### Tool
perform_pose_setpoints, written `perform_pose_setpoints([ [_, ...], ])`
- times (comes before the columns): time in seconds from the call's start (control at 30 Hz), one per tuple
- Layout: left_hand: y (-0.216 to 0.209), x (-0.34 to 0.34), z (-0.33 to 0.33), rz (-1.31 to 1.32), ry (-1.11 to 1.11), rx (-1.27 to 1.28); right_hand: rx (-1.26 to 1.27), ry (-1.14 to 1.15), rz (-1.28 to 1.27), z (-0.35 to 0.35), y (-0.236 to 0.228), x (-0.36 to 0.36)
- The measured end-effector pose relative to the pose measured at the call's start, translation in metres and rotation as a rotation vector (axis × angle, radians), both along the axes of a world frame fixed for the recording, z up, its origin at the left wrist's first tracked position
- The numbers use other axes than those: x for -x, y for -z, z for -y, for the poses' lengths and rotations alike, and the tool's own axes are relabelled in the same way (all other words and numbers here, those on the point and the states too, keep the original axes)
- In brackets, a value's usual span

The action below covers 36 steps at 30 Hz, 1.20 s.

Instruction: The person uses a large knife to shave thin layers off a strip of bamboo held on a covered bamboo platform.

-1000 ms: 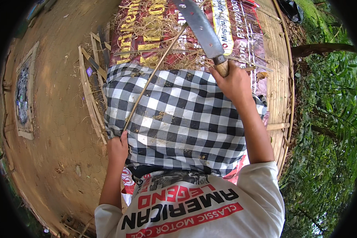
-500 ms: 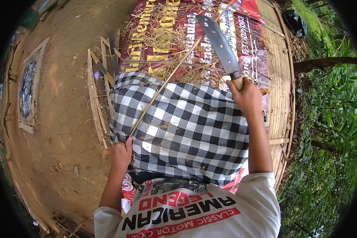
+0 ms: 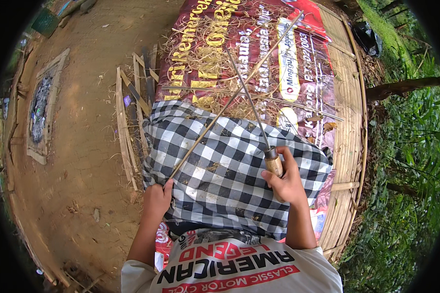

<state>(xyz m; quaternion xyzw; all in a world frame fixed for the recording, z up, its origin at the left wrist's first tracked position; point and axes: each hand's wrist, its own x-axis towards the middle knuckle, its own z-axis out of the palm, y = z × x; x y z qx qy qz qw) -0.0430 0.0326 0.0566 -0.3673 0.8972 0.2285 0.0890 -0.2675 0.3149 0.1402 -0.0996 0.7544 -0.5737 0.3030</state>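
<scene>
My left hand is closed around the near end of a long thin wooden strip, which slants away to the upper right. In my right hand is the wooden handle of a machete. Its blade stands nearly edge-on to view and crosses the strip near the far edge of my lap. Whether blade and strip touch I cannot tell. A black-and-white checked cloth covers my legs, with bits of shavings on it.
Curly shavings lie over a dark red printed banner ahead, on a bamboo platform. Left of me, wooden slats lean at the edge above a dirt floor. A framed ash pit sits farther left; greenery grows right.
The machete has come down and nearer to me, its blade turning from flat-on to edge-on across the strip. My left hand still grips the strip's near end.
</scene>
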Motion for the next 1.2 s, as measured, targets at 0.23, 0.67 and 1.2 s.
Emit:
perform_pose_setpoints([
  [0.23,-0.015,0.012,0.01,0.07,0.02,-0.111,0.334,-0.19,0.546,0.036,0.017,-0.051],
  [0.67,-0.019,0.017,0.018,0.063,0.043,-0.22,0.352,0.129,0.673,0.032,0.022,-0.034],
  [1.2,-0.019,0.019,0.019,0.121,0.024,-0.228,0.239,0.085,0.662,0.016,0.032,-0.017],
])
